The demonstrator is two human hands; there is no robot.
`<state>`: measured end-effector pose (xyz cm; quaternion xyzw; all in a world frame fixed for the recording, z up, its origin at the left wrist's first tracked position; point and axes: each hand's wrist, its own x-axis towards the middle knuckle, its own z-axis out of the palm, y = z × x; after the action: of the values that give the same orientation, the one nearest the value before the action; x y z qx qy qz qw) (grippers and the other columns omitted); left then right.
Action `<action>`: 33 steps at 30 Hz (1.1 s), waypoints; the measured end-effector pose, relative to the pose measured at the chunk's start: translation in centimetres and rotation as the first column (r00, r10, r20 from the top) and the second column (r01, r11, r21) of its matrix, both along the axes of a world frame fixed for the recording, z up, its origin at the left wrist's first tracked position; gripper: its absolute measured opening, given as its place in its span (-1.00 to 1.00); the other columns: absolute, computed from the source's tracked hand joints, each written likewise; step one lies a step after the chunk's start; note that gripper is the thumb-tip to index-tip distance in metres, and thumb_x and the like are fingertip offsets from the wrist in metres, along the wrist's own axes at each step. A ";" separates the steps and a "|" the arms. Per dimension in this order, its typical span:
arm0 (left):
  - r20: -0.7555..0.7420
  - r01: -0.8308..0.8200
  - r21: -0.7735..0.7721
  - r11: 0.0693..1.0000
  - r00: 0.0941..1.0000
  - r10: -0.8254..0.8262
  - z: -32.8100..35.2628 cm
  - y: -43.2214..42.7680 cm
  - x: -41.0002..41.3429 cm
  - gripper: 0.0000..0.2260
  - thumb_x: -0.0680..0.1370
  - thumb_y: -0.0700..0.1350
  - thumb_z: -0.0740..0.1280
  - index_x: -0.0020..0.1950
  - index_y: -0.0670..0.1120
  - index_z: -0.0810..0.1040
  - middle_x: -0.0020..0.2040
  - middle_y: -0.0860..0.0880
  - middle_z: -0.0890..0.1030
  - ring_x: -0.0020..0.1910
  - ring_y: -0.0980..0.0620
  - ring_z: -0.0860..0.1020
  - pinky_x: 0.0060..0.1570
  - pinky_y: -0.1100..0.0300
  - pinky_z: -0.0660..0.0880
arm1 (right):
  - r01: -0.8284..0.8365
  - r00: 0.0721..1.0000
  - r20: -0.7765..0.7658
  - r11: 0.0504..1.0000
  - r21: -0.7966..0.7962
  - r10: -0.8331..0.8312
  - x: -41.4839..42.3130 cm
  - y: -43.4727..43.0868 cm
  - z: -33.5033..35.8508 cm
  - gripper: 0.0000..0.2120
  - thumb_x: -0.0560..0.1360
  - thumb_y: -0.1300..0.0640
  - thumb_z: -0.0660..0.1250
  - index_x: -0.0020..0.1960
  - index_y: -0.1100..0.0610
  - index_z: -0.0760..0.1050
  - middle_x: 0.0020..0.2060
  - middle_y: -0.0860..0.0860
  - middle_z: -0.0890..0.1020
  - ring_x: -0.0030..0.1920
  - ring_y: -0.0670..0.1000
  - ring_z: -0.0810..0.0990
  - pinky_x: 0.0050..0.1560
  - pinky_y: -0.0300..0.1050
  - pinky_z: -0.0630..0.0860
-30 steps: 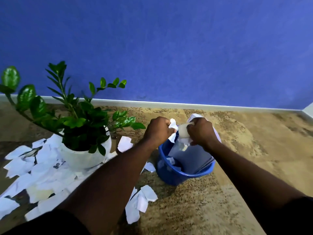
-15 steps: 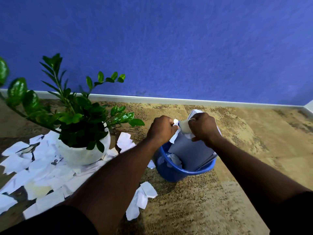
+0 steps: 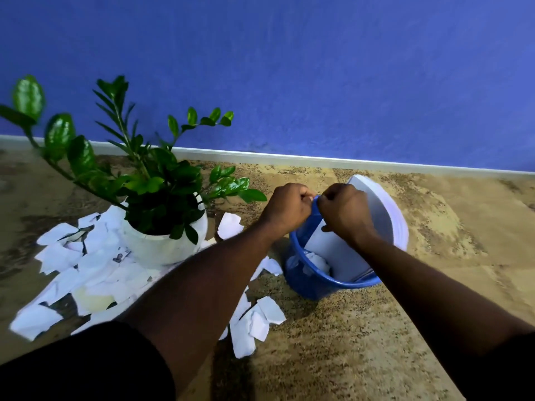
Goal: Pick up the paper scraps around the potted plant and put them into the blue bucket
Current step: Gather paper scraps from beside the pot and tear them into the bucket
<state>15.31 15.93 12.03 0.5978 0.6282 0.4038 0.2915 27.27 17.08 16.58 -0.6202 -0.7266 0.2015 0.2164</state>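
Observation:
My left hand [image 3: 286, 208] and my right hand [image 3: 346, 214] are clenched fist against fist over the far rim of the blue bucket [image 3: 309, 285]. The paper scrap they grip is almost entirely hidden inside the fists. A thick stack of white sheets [image 3: 385, 215] leans against the bucket's right side, with crumpled scraps [image 3: 317, 260] at the bottom. The potted plant [image 3: 162, 247], green-leaved in a white round pot, stands to the left. Several paper scraps [image 3: 86, 264] lie around it, and more scraps [image 3: 254, 322] lie in front of the bucket.
Everything sits on a mottled brown floor [image 3: 376, 342]. A blue wall with a white skirting board [image 3: 289, 159] runs close behind the pot and bucket. One scrap [image 3: 230, 225] lies between pot and bucket. Plant leaves reach toward my left hand.
The white scrap that showed between my hands has been squeezed out of sight as the fists closed together. The hands stay over the bucket's rim.

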 end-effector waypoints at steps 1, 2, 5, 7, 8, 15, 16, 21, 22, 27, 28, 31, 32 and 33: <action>-0.014 -0.024 0.013 1.000 1.000 0.024 -0.1 -0.2 -0.6 -0.80 0.55 -0.20 0.27 0.09 -0.15 0.65 0.03 -0.09 0.69 -0.01 -0.02 0.62 0.01 0.21 0.52 | -0.023 1.000 -0.011 0.999 0.034 0.023 -0.7 -0.3 -0.4 -0.84 0.46 0.19 0.24 -0.21 0.22 0.56 -0.34 0.18 0.64 -0.38 0.16 0.65 -0.36 0.05 0.62; -0.031 -0.054 0.023 0.998 0.998 0.054 -0.3 -0.5 -1.4 -0.79 0.54 -0.22 0.27 0.09 -0.15 0.65 0.04 -0.09 0.69 0.01 -0.02 0.62 0.01 0.24 0.50 | -0.046 0.999 -0.024 0.997 0.061 0.048 -1.5 -0.6 -0.8 -0.86 0.46 0.20 0.25 -0.20 0.20 0.55 -0.32 0.16 0.64 -0.38 0.14 0.64 -0.33 0.06 0.62; -0.067 -0.128 0.027 0.991 0.989 0.130 -1.3 -1.9 -3.8 -0.77 0.52 -0.25 0.24 0.08 -0.14 0.65 0.03 -0.11 0.69 0.01 -0.05 0.62 -0.03 0.23 0.48 | -0.135 0.990 -0.025 0.984 0.113 0.139 -3.9 -1.9 -2.0 -0.92 0.49 0.22 0.28 -0.15 0.17 0.53 -0.27 0.09 0.62 -0.35 0.03 0.57 -0.36 -0.16 0.52; -0.166 -0.101 -0.042 0.994 0.982 0.093 -2.7 -2.6 -5.4 -0.79 0.51 -0.23 0.23 0.03 -0.16 0.65 -0.04 -0.17 0.68 -0.03 -0.14 0.61 -0.13 0.20 0.45 | -0.200 0.979 -0.001 0.970 0.141 0.202 -5.5 -2.9 -3.2 -0.92 0.49 0.20 0.30 -0.08 0.19 0.55 -0.21 0.11 0.64 -0.29 0.05 0.57 -0.30 -0.10 0.53; -0.223 -0.068 -0.085 0.994 0.974 0.047 -3.4 -3.2 -6.1 -0.81 0.50 -0.22 0.24 -0.02 -0.19 0.64 -0.09 -0.21 0.67 -0.06 -0.19 0.60 -0.16 0.16 0.45 | -0.226 0.974 0.016 0.962 0.154 0.226 -6.1 -3.4 -3.9 -0.89 0.49 0.18 0.30 -0.05 0.20 0.56 -0.17 0.13 0.65 -0.24 0.09 0.59 -0.24 -0.02 0.56; -0.408 0.084 -0.373 0.924 0.880 -0.244 -9.3 -6.8 -9.1 -0.65 0.40 -0.06 0.21 0.03 -0.21 0.62 0.01 -0.21 0.63 0.04 -0.18 0.57 0.04 0.03 0.50 | -0.372 0.756 0.503 0.907 -0.196 0.419 -7.1 -6.2 -11.4 -0.66 0.47 0.12 0.32 0.23 0.12 0.41 0.16 0.20 0.47 0.09 0.24 0.56 -0.04 0.03 0.54; -0.426 0.098 -0.397 0.913 0.861 -0.277 -11.6 -6.4 -9.5 -0.63 0.39 -0.02 0.22 0.04 -0.20 0.62 0.01 -0.20 0.63 0.04 -0.19 0.56 0.04 0.02 0.50 | -0.377 0.714 0.546 0.898 -0.228 0.438 -6.9 -6.5 -12.4 -0.65 0.50 0.11 0.30 0.26 0.10 0.39 0.22 0.21 0.45 0.12 0.23 0.56 -0.04 0.02 0.55; -0.455 0.102 -0.388 0.916 0.843 -0.287 -12.7 -6.8 -8.6 -0.70 0.49 -0.14 0.34 0.14 -0.29 0.56 0.03 -0.24 0.59 0.08 -0.15 0.53 -0.03 0.14 0.34 | -0.301 0.771 0.491 0.911 -0.281 0.406 -5.8 -7.1 -16.7 -0.58 0.56 0.18 0.16 0.39 0.12 0.20 0.27 0.21 0.45 0.18 0.22 0.54 0.02 0.01 0.53; -0.463 0.095 -0.378 0.921 0.842 -0.277 -12.9 -6.8 -8.1 -0.71 0.48 -0.13 0.37 0.12 -0.29 0.55 -0.05 -0.21 0.58 0.04 -0.12 0.52 -0.11 0.15 0.29 | -0.274 0.779 0.497 0.920 -0.280 0.383 -5.6 -7.1 -17.4 -0.54 0.56 0.16 0.16 0.43 0.13 0.15 0.29 0.23 0.44 0.22 0.23 0.51 0.07 0.03 0.52; -0.402 0.052 -0.427 0.903 0.883 -0.241 -15.5 -5.8 -5.8 -0.70 0.51 0.01 0.33 0.14 -0.15 0.54 0.04 -0.16 0.62 0.04 -0.15 0.58 -0.13 0.14 0.41 | -0.179 0.806 0.467 0.903 -0.391 0.362 -5.5 -5.9 -20.0 -0.18 0.47 -0.04 0.35 0.52 0.08 -0.10 0.41 0.28 0.24 0.32 0.30 0.40 0.17 0.13 0.52; -0.416 0.041 -0.427 0.903 0.878 -0.237 -16.1 -5.7 -5.4 -0.71 0.55 0.04 0.28 0.13 -0.14 0.54 0.05 -0.15 0.62 0.04 -0.14 0.58 -0.11 0.14 0.41 | -0.165 0.829 0.432 0.893 -0.419 0.356 -5.5 -5.6 -20.6 -0.18 0.48 -0.05 0.34 0.51 0.05 -0.12 0.40 0.27 0.27 0.30 0.29 0.42 0.18 0.15 0.51; -0.429 -0.003 -0.400 0.916 0.884 -0.184 -17.7 -5.4 -4.9 -0.67 0.60 0.09 0.17 0.14 -0.10 0.56 0.05 -0.11 0.63 0.05 -0.11 0.59 -0.01 0.13 0.47 | -0.128 0.906 0.333 0.918 -0.374 0.262 -5.4 -4.4 -21.1 -0.53 0.60 -0.01 0.06 0.47 0.03 0.03 0.25 0.20 0.47 0.15 0.22 0.53 0.11 0.09 0.53; -0.428 -0.014 -0.389 0.921 0.888 -0.167 -18.1 -5.3 -4.8 -0.66 0.60 0.11 0.15 0.14 -0.10 0.56 0.05 -0.10 0.64 0.04 -0.10 0.59 0.02 0.11 0.52 | -0.138 0.905 0.331 0.921 -0.366 0.267 -5.4 -4.3 -20.8 -0.58 0.62 0.00 0.00 0.45 0.02 0.08 0.20 0.18 0.51 0.11 0.20 0.56 0.08 0.05 0.54; -0.416 -0.021 -0.395 0.918 0.895 -0.159 -18.3 -5.2 -4.9 -0.65 0.60 0.12 0.16 0.14 -0.09 0.57 0.04 -0.10 0.64 0.04 -0.10 0.60 0.05 0.07 0.53 | -0.157 0.895 0.344 0.921 -0.356 0.285 -5.4 -4.0 -20.8 -0.61 0.63 0.01 -0.03 0.44 0.02 0.12 0.17 0.16 0.54 0.09 0.19 0.58 0.04 -0.01 0.54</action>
<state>10.40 10.75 -6.32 0.6258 0.7230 0.1144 0.2693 21.84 13.04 -4.23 -0.5865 -0.7792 0.2126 -0.0598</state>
